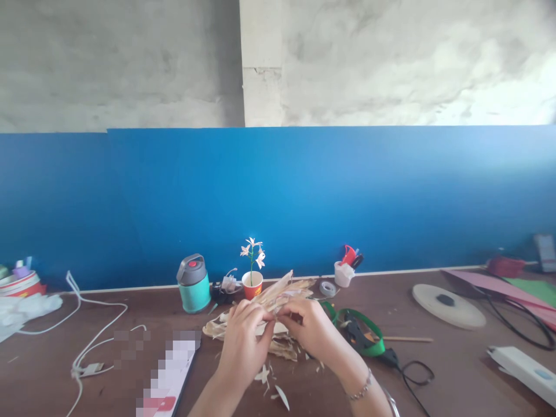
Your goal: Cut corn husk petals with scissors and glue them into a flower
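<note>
My left hand (247, 333) and my right hand (304, 325) meet over a heap of dried corn husks (284, 289), fingertips pinched close together. Whatever lies between the fingertips is too small to make out. The pale, papery husks stick out behind and below both hands, which hide part of the heap. Cut husk scraps (263, 375) and a pointed petal-like piece (282, 398) are scattered on the table in front. Just behind the heap stands a paper cup (252, 285) holding a green stem with pale flowers (252, 250).
A turquoise flask (194, 292) and white cables (102, 333) are on the left, near a pixelated flat object (171, 370). To the right lie a tape roll (327, 288), a cup of tools (343, 274), a green band (373, 347), a round lid (460, 313) and a white device (527, 370).
</note>
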The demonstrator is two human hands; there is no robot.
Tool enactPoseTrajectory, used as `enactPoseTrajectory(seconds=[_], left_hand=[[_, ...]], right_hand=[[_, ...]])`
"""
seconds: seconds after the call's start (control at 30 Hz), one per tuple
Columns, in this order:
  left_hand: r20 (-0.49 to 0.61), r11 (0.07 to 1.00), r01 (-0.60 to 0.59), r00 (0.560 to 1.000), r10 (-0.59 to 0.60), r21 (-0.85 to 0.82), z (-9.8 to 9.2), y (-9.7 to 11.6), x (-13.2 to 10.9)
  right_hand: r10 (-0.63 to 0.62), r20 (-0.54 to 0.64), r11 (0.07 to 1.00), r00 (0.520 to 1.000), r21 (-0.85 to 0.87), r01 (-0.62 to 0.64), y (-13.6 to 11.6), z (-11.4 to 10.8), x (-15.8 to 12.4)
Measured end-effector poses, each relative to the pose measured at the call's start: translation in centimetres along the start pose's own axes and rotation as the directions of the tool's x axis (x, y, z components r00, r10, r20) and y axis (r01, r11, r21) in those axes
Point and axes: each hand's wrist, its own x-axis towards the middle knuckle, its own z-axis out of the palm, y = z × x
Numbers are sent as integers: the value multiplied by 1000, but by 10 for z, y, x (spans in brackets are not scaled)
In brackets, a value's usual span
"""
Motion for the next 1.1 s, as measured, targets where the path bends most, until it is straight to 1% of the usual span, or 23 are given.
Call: enactPoseTrajectory(seconds=[0.17, 0.6, 0.73, 0.8, 0.97, 1.1], left_hand=[[30, 998, 24, 999, -23, -56, 0, 1, 0], [14, 986, 118, 993, -117, -114, -2, 0, 3], [74, 963, 200, 979, -190, -182, -4, 0, 5], [103, 951, 221, 974, -202, -217, -5, 1, 6], [118, 945, 248, 967, -227, -214, -6, 1, 6], [92, 950, 220, 975, -204, -223, -5, 1, 6]], right_hand=[[5, 9, 1000, 1000, 22, -5, -2, -1, -1], [-15, -32, 1000, 999, -6, 15, -1, 2, 0], [-44, -60, 999, 997, 4, 44, 4, 4, 1], [-62, -63, 998, 996, 14, 63, 5, 5, 1], [-83, -63, 995, 995, 41, 86, 3, 5, 0], [-79, -54, 995, 995, 57, 82, -1, 2, -1]])
